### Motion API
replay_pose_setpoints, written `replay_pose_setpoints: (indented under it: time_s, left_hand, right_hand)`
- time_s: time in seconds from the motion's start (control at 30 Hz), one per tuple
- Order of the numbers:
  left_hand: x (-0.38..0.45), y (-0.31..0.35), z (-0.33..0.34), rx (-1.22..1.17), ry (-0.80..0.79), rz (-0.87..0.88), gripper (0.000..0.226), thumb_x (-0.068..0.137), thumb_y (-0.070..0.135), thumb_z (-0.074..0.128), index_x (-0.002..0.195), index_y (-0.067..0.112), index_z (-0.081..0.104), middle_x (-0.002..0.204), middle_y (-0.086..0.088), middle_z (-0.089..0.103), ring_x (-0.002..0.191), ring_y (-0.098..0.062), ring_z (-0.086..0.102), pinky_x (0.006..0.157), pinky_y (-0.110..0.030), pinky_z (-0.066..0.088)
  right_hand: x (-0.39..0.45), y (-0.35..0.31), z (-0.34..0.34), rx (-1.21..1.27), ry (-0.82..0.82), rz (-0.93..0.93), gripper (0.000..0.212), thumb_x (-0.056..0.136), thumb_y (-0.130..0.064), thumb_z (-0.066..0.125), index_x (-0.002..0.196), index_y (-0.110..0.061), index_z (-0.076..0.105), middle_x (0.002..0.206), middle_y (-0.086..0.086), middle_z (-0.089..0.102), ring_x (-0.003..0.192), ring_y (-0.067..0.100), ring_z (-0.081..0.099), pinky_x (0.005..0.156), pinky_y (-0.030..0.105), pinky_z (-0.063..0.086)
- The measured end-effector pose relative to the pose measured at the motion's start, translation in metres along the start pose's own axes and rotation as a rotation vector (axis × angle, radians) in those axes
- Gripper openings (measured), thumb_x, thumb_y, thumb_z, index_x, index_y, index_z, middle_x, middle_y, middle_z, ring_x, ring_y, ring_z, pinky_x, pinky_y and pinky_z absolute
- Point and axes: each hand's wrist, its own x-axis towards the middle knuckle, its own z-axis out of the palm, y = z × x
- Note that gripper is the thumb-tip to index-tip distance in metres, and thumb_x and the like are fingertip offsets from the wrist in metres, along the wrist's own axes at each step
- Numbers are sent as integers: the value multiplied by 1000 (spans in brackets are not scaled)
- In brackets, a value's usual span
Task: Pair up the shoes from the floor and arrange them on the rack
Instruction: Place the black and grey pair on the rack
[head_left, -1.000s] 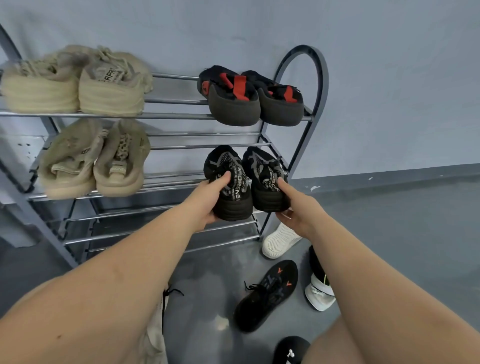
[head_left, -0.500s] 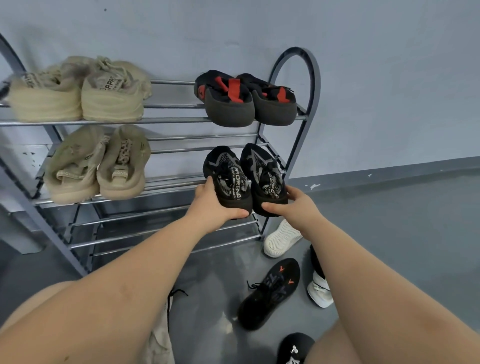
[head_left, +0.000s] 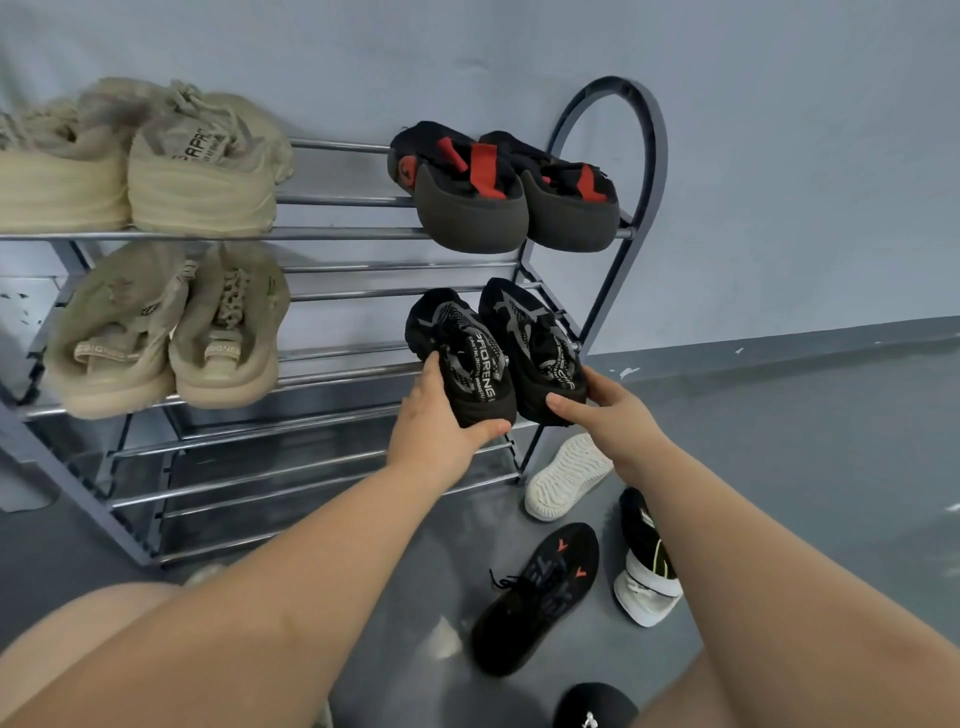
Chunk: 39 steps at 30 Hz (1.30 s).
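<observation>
The left hand (head_left: 434, 423) grasps the heel of the left black knit sneaker (head_left: 460, 356), thumb curled under its heel and fingers round its outer side. The right hand (head_left: 605, 415) grasps the heel of the right black knit sneaker (head_left: 532, 345) just beside it, fingers wrapped beneath the heel. Both sneakers sit side by side, touching, toes pointed to the wall, on the second shelf at the right end of the metal shoe rack (head_left: 631, 171).

Directly above the two grips, on the top shelf, a black pair with red straps (head_left: 498, 192) stands heels outward. Far to the left of the left grip, a beige sneaker pair (head_left: 161, 332) occupies the same shelf, and another beige pair (head_left: 140, 166) rests on the top shelf above it.

Below the right grip, on the grey floor (head_left: 831, 467), a white-soled shoe (head_left: 566, 475) lies on its side near the rack's leg. Nearer the person, under the right forearm, lie a black sneaker with red marks (head_left: 540, 605) and a black-and-white shoe (head_left: 644, 577), partly hidden by the arm. A further black shoe (head_left: 592, 706) shows at the bottom edge.
</observation>
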Motion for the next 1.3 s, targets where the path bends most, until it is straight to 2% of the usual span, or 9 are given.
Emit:
replay_pose_setpoints:
  time_s: [0.13, 0.23, 0.33, 0.43, 0.53, 0.7, 0.9, 1.1, 1.3]
  left_hand:
    - [-7, 1, 4, 16, 9, 33, 107, 74, 38, 76, 150, 25, 3, 154, 3, 29, 138, -18, 35, 108, -33, 33]
    - [-10, 4, 0, 33, -3, 93, 102, 77, 36, 74, 149, 35, 2, 156, 3, 21, 139, -18, 31, 106, -31, 33]
    - [-10, 7, -5, 20, 14, 106, 75, 75, 37, 75, 137, 31, 35, 143, 6, 38, 128, -17, 43, 94, -26, 37]
    - [-10, 9, -8, -60, 66, 61, 55, 69, 39, 79, 113, 23, 51, 119, 9, 56, 108, -13, 53, 86, -26, 42]
    - [-13, 15, -11, -132, 83, 22, 56, 67, 38, 81, 111, 23, 51, 110, 13, 56, 99, -7, 52, 84, -23, 40]
    - [-19, 24, -14, -200, 124, 18, 54, 67, 36, 82, 110, 24, 51, 104, 14, 56, 96, -6, 52, 82, -21, 38]
    - [-21, 32, -20, -214, 138, 53, 54, 70, 35, 80, 113, 23, 50, 103, 16, 53, 96, -4, 48, 81, -19, 35]
    - [-8, 31, -18, -203, 182, 51, 56, 71, 35, 79, 116, 22, 49, 111, 12, 55, 104, -9, 50, 85, -23, 37]
    - [12, 26, -10, -190, 190, 48, 54, 71, 36, 79, 113, 24, 48, 108, 14, 52, 107, -10, 50, 85, -24, 36]
  right_hand:
    - [7, 2, 5, -28, -2, -13, 65, 81, -9, 73, 139, -18, 46, 119, -8, 58, 117, 9, 53, 97, 23, 36]
    - [8, 2, 7, -70, 7, -16, 80, 82, -14, 73, 148, -24, 29, 132, -2, 50, 118, 6, 45, 95, 23, 32]
    - [8, 1, 10, -91, -2, -53, 85, 79, -14, 76, 148, -29, 29, 134, -4, 48, 118, 5, 46, 99, 23, 35]
    - [10, 4, 12, -177, 47, -91, 67, 75, -18, 79, 135, -26, 50, 131, -4, 56, 119, 12, 54, 106, 32, 42]
    - [9, 3, 11, -186, 82, -96, 49, 75, -23, 79, 120, -25, 61, 116, -1, 64, 109, 16, 61, 100, 34, 48]
    - [6, -2, 9, -86, 139, -123, 41, 75, -25, 79, 112, -25, 62, 110, -2, 67, 102, 13, 64, 93, 27, 48]
    - [-1, -9, 3, -21, 146, -163, 44, 77, -20, 77, 118, -19, 61, 104, -3, 67, 83, 2, 65, 63, 10, 50]
    - [2, -8, 5, -60, 134, -182, 37, 76, -22, 78, 108, -28, 60, 109, 0, 67, 99, 13, 64, 90, 25, 50]
    - [20, -2, 8, -56, 157, -190, 39, 75, -25, 79, 108, -32, 61, 104, -4, 69, 100, 13, 65, 96, 32, 51]
